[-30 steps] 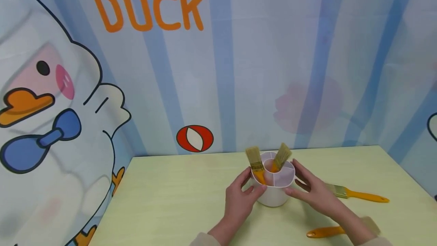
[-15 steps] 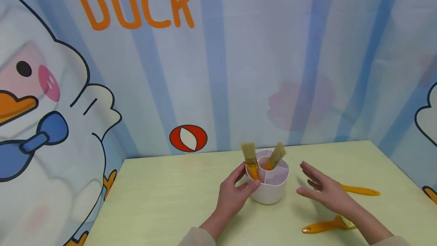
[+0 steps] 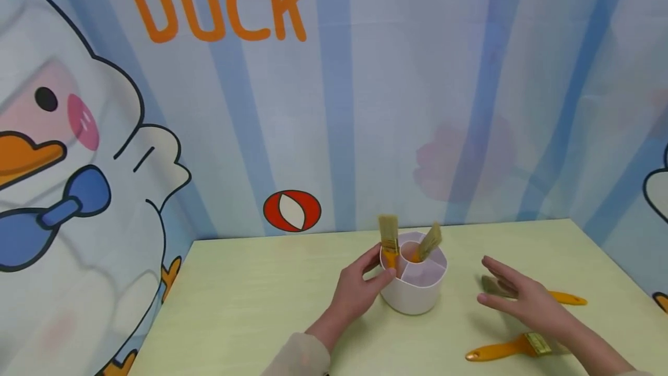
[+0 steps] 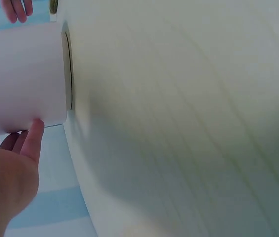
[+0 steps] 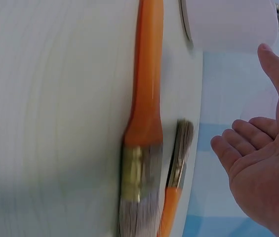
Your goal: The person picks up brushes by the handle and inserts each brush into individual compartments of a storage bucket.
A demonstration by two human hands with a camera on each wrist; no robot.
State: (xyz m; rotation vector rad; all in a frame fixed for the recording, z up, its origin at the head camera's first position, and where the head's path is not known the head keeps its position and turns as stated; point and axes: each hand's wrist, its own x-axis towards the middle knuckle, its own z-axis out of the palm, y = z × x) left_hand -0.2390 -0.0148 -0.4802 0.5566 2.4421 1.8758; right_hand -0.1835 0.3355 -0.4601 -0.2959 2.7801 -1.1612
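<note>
- Head view: one white compartmented holder (image 3: 414,296), upright on the table (image 3: 261,300), with a left-compartment paintbrush (image 3: 388,234) and a centre-cup paintbrush (image 3: 430,242). Our left hand (image 3: 352,292) grips its left side, thumb and fingers curled; our right hand (image 3: 534,303), fingers spread, holds nothing near the far loose paintbrush (image 3: 569,298) and near loose paintbrush (image 3: 506,350).
- Left wrist view: our fingertips touch the holder's outer wall.
- Right wrist view: our palm is bare; we judge the step as steadying the holder, the next move calling for a right-hand grasp.

White divided holder (image 3: 412,297), upright, two orange-handled brushes (image 3: 388,235) inside, bristle-ends up
</note>
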